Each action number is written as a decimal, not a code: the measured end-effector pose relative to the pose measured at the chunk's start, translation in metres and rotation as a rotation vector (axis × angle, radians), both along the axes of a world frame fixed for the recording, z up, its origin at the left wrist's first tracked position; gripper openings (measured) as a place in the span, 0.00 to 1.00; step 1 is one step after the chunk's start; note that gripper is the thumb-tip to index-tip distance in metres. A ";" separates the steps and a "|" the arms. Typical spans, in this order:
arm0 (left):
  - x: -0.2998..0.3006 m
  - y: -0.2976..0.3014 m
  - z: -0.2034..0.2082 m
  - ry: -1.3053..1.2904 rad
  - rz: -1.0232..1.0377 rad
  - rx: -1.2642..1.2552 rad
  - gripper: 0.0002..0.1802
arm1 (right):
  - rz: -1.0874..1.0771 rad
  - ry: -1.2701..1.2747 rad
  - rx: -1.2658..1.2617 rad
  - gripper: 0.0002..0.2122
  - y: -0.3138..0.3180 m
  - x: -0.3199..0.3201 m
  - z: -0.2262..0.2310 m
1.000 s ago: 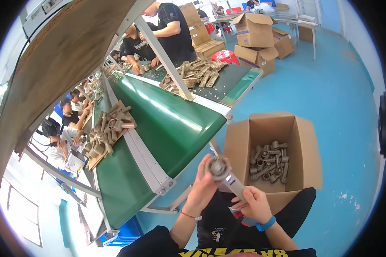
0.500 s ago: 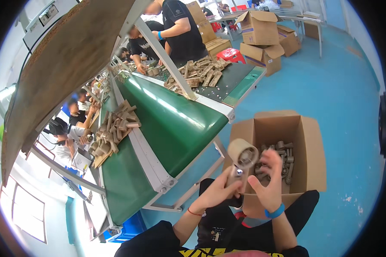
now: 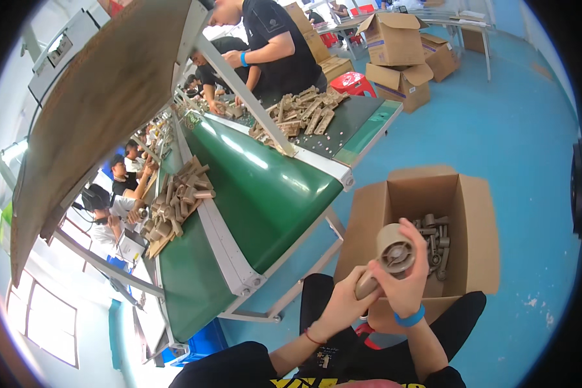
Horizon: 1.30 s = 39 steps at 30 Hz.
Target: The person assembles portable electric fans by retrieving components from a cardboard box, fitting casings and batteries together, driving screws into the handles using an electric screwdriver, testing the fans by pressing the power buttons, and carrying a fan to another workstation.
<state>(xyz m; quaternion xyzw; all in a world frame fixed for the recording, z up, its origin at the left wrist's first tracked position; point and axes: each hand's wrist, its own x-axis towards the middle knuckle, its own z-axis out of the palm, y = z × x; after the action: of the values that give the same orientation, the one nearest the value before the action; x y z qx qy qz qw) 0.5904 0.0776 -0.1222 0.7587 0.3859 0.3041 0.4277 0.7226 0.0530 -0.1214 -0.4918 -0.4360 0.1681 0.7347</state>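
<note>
A beige plastic hair dryer (image 3: 394, 242), with a round barrel and spokes inside its open end, is held up between my hands over the near rim of the carton. My left hand (image 3: 346, 299) is closed around its handle. Fingers of my right hand (image 3: 409, 279) wrap the right side of the barrel, the thumb lying low by the handle joint. Behind it stands an open cardboard carton (image 3: 480, 239). Several similar beige hair dryers (image 3: 441, 242) lie jumbled inside.
Left of me runs a green conveyor belt (image 3: 265, 213) with a metal frame. Beige parts (image 3: 178, 200) are heaped beside it, and more parts (image 3: 301, 113) lie on a dark far table. A co-worker (image 3: 275, 52) stands there. Cardboard boxes (image 3: 394, 42) are stacked on the blue floor (image 3: 530, 194).
My right hand, spread apart beside the barrel before, has come in and taken hold of it. The hair dryer has moved slightly right and down, its open end turned more toward me.
</note>
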 end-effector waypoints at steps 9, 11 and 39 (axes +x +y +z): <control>0.017 0.000 -0.008 0.221 -0.069 0.231 0.22 | -0.227 -0.058 -0.109 0.30 -0.008 0.010 -0.009; 0.018 -0.003 -0.003 0.229 -0.128 0.224 0.26 | -0.195 -0.027 -0.139 0.30 -0.010 0.015 -0.008; 0.010 0.301 0.080 0.534 0.215 0.519 0.29 | -0.026 -0.645 -0.535 0.35 0.342 0.063 0.054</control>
<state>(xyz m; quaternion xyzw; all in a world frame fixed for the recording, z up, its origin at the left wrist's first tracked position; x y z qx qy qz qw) 0.6009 0.3787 -0.0423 0.8494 0.4711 0.2267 0.0717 0.7859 0.3946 -0.0670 -0.6982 -0.5784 0.1036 0.4091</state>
